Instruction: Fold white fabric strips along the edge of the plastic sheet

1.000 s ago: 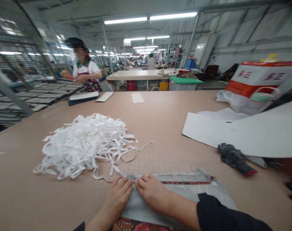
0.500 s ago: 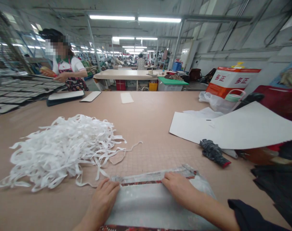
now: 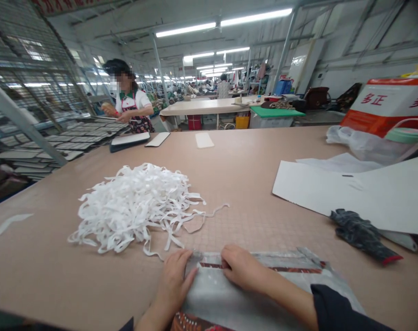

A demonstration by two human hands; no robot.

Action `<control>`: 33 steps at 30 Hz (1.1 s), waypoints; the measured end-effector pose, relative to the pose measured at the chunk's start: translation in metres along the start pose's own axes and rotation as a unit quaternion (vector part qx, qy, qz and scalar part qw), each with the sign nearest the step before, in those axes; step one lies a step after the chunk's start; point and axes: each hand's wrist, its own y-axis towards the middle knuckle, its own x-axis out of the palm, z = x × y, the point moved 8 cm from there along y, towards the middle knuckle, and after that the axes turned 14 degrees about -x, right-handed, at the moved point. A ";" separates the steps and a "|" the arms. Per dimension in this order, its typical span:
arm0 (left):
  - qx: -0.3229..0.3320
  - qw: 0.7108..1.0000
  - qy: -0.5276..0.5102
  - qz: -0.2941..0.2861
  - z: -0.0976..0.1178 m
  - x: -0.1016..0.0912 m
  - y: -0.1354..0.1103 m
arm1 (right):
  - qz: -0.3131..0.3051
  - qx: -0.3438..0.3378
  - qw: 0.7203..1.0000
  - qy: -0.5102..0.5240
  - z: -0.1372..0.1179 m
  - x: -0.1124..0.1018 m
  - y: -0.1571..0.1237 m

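On the table before me lies a piece of fabric (image 3: 223,299) with its pale grey back up. A dark red-brown printed face shows at its near edge and as a thin band below the folded far edge. My left hand (image 3: 174,280) grips its far left corner, fingers bent over the edge and thumb on the grey side. My right hand (image 3: 243,269) is closed on the same folded edge, a little to the right; its fingertips are partly hidden. Beyond my left hand is a heap of white fabric strips (image 3: 136,202), one end trailing close to that hand.
A dark work glove (image 3: 364,234) and a large white board (image 3: 353,193) lie to the right, with an orange-and-white box (image 3: 384,105) behind. White-topped flat panels (image 3: 131,139) lie at the far left edge. A co-worker (image 3: 129,101) stands past the table's left corner.
The view has swung left, so everything sits further right. My right hand has slid left along the folded edge, closer to my left hand. More of the printed face shows at the near edge.
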 end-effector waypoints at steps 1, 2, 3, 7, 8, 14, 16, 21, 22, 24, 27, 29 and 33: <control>-0.008 1.000 -0.004 0.001 0.000 -0.001 0.000 | 0.002 -0.008 1.000 0.020 -0.002 0.000 -0.001; -0.013 1.000 -0.009 0.000 0.001 -0.002 0.001 | 0.002 -0.016 0.999 0.047 -0.004 0.000 0.000; -0.018 1.000 -0.015 -0.002 0.002 -0.003 0.001 | 0.002 -0.024 0.997 0.079 -0.007 0.000 0.001; -0.030 0.999 -0.023 -0.011 0.003 -0.003 0.002 | 0.026 -0.053 0.983 0.175 -0.021 0.004 0.015; -0.029 0.999 -0.021 -0.006 0.003 -0.003 0.001 | 0.040 -0.053 0.981 0.184 -0.023 0.005 0.020; 0.016 0.998 0.017 0.060 0.012 -0.011 -0.003 | 0.086 -0.072 0.976 0.187 -0.021 0.015 0.043; 0.032 0.998 0.038 0.024 0.019 -0.008 -0.003 | 0.093 -0.111 0.980 0.137 -0.023 0.017 0.047; 0.055 0.995 0.070 -0.035 0.030 -0.001 -0.004 | 0.089 -0.176 0.978 0.067 -0.025 0.023 0.056; 0.056 0.995 0.073 -0.037 0.030 0.000 -0.004 | 0.086 -0.182 0.978 0.061 -0.025 0.024 0.058; 0.061 0.994 0.084 -0.039 0.029 0.003 -0.006 | 0.076 -0.189 0.978 0.048 -0.026 0.024 0.062; 0.078 0.989 0.112 -0.056 0.029 0.009 -0.009 | 0.059 -0.183 0.981 0.021 -0.026 0.023 0.068; 0.092 0.984 0.134 -0.070 0.031 0.012 -0.010 | 0.045 -0.174 0.984 0.002 -0.026 0.023 0.071; 0.123 0.976 0.164 -0.074 0.037 0.010 -0.010 | 0.006 -0.161 0.986 -0.034 -0.027 0.025 0.076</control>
